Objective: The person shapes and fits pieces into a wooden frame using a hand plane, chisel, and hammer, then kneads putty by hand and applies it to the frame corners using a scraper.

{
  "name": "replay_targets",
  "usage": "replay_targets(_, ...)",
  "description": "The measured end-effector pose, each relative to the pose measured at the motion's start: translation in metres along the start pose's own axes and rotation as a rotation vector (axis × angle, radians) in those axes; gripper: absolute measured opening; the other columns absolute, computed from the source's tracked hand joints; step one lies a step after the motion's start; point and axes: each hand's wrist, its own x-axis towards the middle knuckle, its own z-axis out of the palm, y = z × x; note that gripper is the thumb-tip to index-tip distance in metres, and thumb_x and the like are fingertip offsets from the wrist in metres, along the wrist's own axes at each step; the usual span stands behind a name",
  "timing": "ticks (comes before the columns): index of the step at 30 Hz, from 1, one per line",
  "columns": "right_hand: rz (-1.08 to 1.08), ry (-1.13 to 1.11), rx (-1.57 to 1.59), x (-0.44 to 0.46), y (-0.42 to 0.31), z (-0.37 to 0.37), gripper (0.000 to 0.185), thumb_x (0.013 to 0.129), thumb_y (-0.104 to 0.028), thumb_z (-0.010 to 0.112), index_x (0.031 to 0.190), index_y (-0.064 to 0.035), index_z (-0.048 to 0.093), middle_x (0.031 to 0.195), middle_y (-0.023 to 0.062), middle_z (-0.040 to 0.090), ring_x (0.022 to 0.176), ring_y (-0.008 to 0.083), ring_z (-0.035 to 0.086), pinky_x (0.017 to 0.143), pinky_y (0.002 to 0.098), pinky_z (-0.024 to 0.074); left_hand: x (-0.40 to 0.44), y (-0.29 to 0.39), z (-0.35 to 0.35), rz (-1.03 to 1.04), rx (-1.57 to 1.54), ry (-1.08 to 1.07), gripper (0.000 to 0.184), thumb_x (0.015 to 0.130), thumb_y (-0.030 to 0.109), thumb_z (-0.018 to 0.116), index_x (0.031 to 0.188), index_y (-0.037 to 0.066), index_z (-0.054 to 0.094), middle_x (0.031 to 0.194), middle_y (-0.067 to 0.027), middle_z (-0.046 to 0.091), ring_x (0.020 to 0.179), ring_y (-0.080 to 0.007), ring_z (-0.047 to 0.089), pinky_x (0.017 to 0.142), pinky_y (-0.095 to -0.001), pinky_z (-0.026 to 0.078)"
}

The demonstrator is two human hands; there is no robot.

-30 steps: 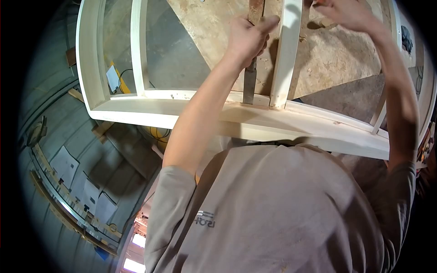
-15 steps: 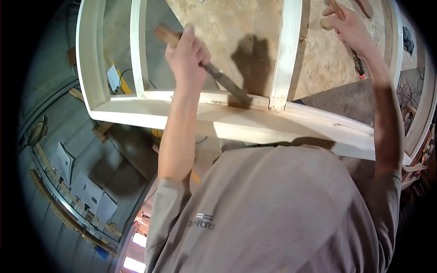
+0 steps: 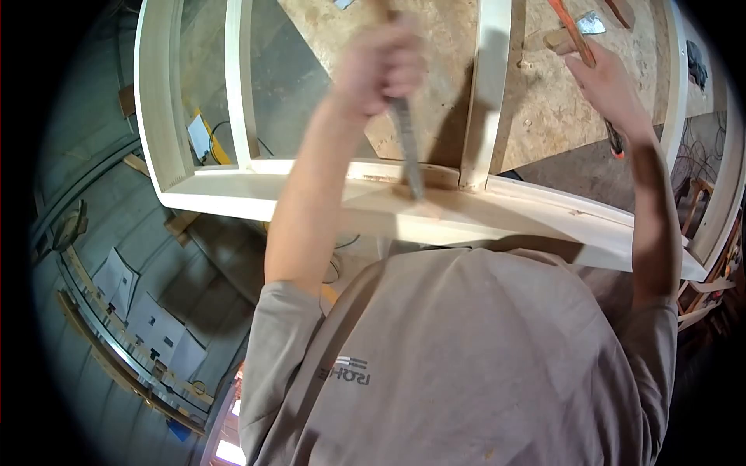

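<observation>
My left hand (image 3: 381, 70), blurred by motion, is closed around the wooden handle of a chisel (image 3: 406, 136). The chisel points downward, its tip at the inner face of the pale wooden frame rail (image 3: 373, 203) near a joint with an upright. Whether the tip touches the wood I cannot tell. At the upper right, my right hand (image 3: 610, 85) grips a hammer (image 3: 571, 27) by its orange handle, whose dark lower end shows below the wrist. The hammer's head lies outside the view.
A cross member (image 3: 486, 85) joins the rail. Behind it lies a plywood sheet (image 3: 544, 124), bearing a metal blade (image 3: 590, 23) beside a wooden piece. A dark bundle (image 3: 697, 70) and cables (image 3: 695, 147) are at the right. White sheets (image 3: 151, 322) lie at the left.
My left hand has moved right and up, swinging the chisel from slanted to nearly upright, its tip now lower on the rail. My right hand has shifted slightly down, showing more orange handle.
</observation>
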Motion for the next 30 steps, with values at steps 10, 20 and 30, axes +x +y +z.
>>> replay_targets(10, 0.251, 0.024, 0.073, -0.023, 0.028, -0.001, 0.023, 0.095, -0.020, 0.058, 0.113, -0.0067, 0.064, 0.064, -0.0043, 0.046, 0.052, 0.0046, 0.041, 0.047, 0.0245, 0.0331, -0.016, 0.006, -0.014, 0.461, 0.210, 0.543, 0.032, 0.095, 0.020, 0.068, 0.072, 0.013, 0.047, 0.058, 0.0051, 0.035, 0.047, -0.0083, 0.031, 0.045, -0.0277, 0.023)
replay_targets(20, 0.199, 0.005, 0.092, -0.030, 0.023, -0.003, 0.022, 0.098, -0.020, 0.058, 0.116, -0.0079, 0.062, 0.068, -0.0053, 0.046, 0.053, 0.0040, 0.040, 0.047, 0.0223, 0.0329, 0.032, -0.061, 0.031, 0.276, 0.293, 0.390, 0.030, 0.091, 0.016, 0.074, 0.071, 0.006, 0.054, 0.055, -0.0001, 0.049, 0.043, -0.0093, 0.042, 0.039, -0.0275, 0.032)
replay_targets(30, 0.095, 0.045, 0.009, -0.031, 0.013, -0.011, 0.025, 0.099, -0.024, 0.056, 0.115, -0.0074, 0.063, 0.068, 0.0004, 0.052, 0.058, 0.0121, 0.049, 0.053, 0.0302, 0.0417, 0.030, -0.075, 0.061, 0.251, 0.521, 0.329, 0.035, 0.091, 0.022, 0.076, 0.072, 0.005, 0.053, 0.054, 0.0018, 0.049, 0.043, -0.0071, 0.043, 0.038, -0.0261, 0.032)
